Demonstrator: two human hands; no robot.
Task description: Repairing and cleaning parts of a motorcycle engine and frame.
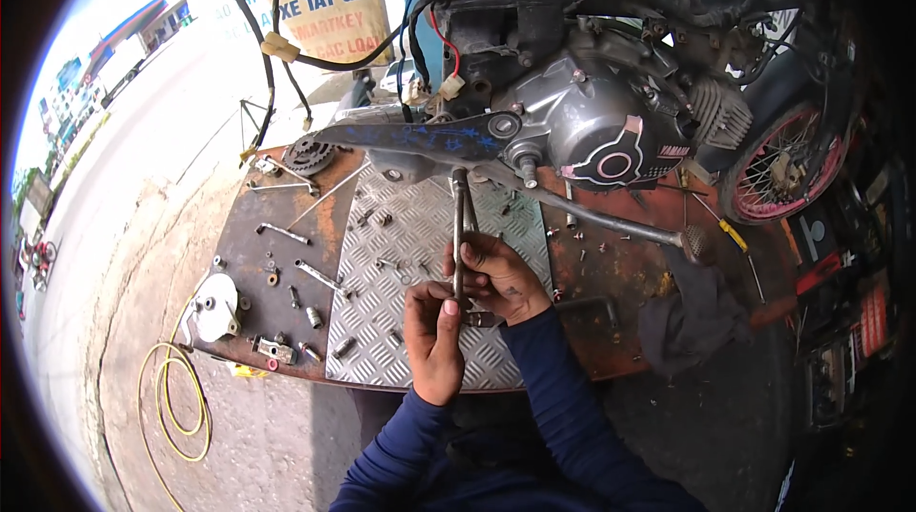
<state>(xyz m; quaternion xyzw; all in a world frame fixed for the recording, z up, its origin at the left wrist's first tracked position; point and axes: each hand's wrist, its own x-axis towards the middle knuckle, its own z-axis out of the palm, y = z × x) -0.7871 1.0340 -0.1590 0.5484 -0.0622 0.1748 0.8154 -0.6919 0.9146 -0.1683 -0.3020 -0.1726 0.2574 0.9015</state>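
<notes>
Above the diamond-plate sheet [382,226], both hands hold a long metal socket wrench [459,207], its upper end just below the motorcycle frame's rear arm [429,137]. My left hand [437,340] is closed round the lower part of the shaft, thumb up along it. Higher up, my right hand [501,278] pinches the same shaft from the right. A second rod shows just behind the shaft, and a metal end sticks out below the right hand; whether these belong to the same tool I cannot tell. The engine [592,121] stands beyond my hands.
Bolts and small parts lie about the workbench [286,302], with a sprocket [307,155] at its far left. A round metal plate [219,307] sits left. On the right are a kick lever [611,216], a yellow-handled screwdriver [733,234] and a dark rag [692,316]. Wires [415,25] hang overhead.
</notes>
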